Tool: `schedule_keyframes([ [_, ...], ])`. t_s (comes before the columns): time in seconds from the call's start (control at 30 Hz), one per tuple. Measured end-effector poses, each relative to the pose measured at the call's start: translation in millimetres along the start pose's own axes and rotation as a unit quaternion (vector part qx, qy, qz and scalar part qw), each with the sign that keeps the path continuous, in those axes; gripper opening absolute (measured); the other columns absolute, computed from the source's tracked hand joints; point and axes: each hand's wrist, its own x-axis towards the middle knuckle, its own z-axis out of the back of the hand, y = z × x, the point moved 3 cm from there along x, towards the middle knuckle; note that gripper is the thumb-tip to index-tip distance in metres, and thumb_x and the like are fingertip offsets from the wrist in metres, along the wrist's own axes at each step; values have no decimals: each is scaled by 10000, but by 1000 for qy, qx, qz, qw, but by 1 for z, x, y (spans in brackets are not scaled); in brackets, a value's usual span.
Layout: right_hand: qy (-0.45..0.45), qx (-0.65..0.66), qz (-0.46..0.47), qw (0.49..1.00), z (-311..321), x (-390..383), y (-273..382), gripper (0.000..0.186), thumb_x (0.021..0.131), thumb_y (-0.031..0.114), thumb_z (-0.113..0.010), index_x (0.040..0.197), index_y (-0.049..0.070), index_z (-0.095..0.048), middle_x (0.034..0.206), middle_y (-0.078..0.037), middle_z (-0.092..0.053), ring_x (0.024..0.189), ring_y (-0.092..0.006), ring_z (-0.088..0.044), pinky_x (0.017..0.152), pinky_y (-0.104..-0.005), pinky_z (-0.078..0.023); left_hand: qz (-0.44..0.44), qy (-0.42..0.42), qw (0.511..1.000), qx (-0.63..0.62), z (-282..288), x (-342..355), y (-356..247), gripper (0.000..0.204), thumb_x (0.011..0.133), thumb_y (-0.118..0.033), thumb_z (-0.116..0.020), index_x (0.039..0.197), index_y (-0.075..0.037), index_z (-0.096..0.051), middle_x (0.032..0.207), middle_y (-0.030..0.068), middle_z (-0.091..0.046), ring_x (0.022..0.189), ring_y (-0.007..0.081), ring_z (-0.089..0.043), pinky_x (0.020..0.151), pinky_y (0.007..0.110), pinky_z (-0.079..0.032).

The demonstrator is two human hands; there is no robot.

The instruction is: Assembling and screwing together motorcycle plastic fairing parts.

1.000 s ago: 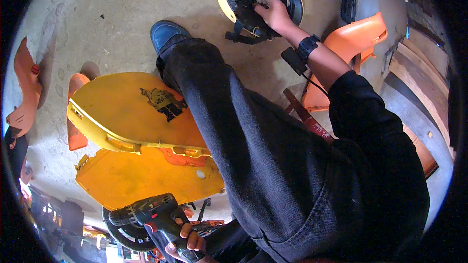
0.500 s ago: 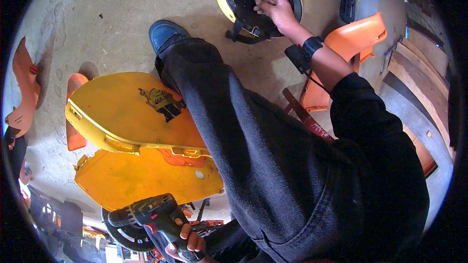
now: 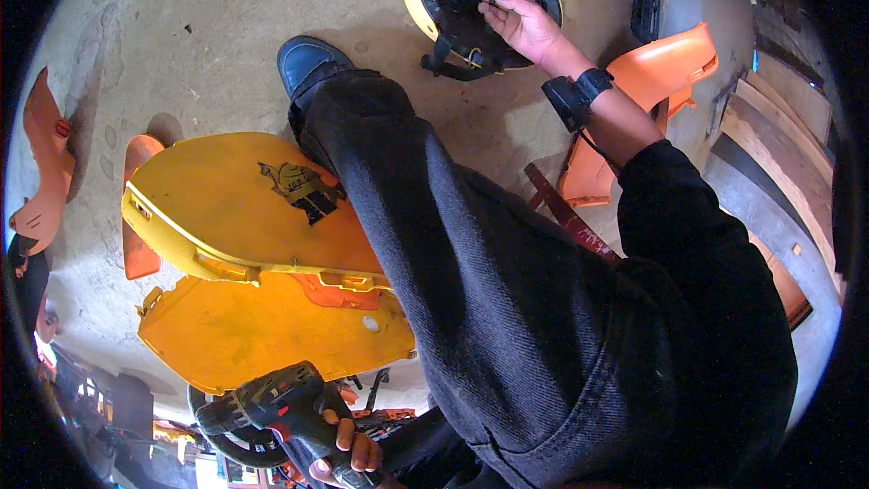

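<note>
Two hands are at work on separate things, and reading from the left of the concrete floor (image 3: pixel 163 27) toward the right: at the far left edge lies an orange fairing piece (image 3: pixel 45 163), then two yellow body panels, the upper one (image 3: pixel 226 208) overlapping the lower one (image 3: pixel 262 335), with another orange part (image 3: pixel 138 208) showing from under their left side. At the near edge the left hand (image 3: pixel 348 455) is closed around the grip of a black and red cordless drill (image 3: pixel 262 403), its chuck pointing left, clear of the panels. The person's dark trouser leg (image 3: pixel 471 272) and blue shoe (image 3: pixel 306 62) cross the middle of the floor. At the far edge the right hand (image 3: pixel 525 25), with a black strap on the wrist, reaches into an upturned yellow helmet (image 3: pixel 480 0) used as a bowl; its fingertips are pinched together over the dark small parts inside, though whether they already hold one I cannot tell. My judgement is that the step in hand is picking a fastener from the helmet, and the next move would call for bringing it across the knee to the panels without dropping it. Room is tight: the leg blocks the straight path, an orange side cover (image 3: pixel 652 91) lies just right of the wrist, and wooden boards (image 3: pixel 778 154) line the right edge; bare floor lies mostly at the far left.
</note>
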Motion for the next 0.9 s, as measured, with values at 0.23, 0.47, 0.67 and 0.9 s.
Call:
schedule_keyframes([
  [0.23,63,30,-78,995,4,-5,8,114,908,48,-587,1000,22,-650,1017,-127,-671,954,-241,-666,817,-302,-583,1,3,1000,3,3,-2,0,689,694,-155,-699,1285,-40,-367,929,100,-548,674,240,-589,610,397,-469],
  [0.47,11,0,-41,999,1,-5,7,253,965,98,-540,1194,3,-589,1170,-136,-634,1036,-229,-642,885,-298,-556,-1,7,1000,6,2,-2,1,690,690,-152,-700,1285,-41,-368,928,101,-549,675,243,-589,612,400,-469],
  [0.67,64,17,-78,995,-7,-7,10,381,1013,279,-494,1292,22,-524,1200,-66,-636,1007,-169,-638,803,-272,-526,-1,10,1000,8,2,-3,3,691,687,-149,-700,1284,-42,-369,926,102,-550,675,245,-589,614,404,-469],
  [0.9,105,77,-100,987,-10,-12,10,368,1004,296,-510,1245,23,-565,1110,-41,-660,933,-152,-628,703,-260,-466,-1,18,1000,9,3,-4,3,692,684,-145,-701,1283,-43,-370,925,103,-551,676,248,-589,616,408,-469],
])
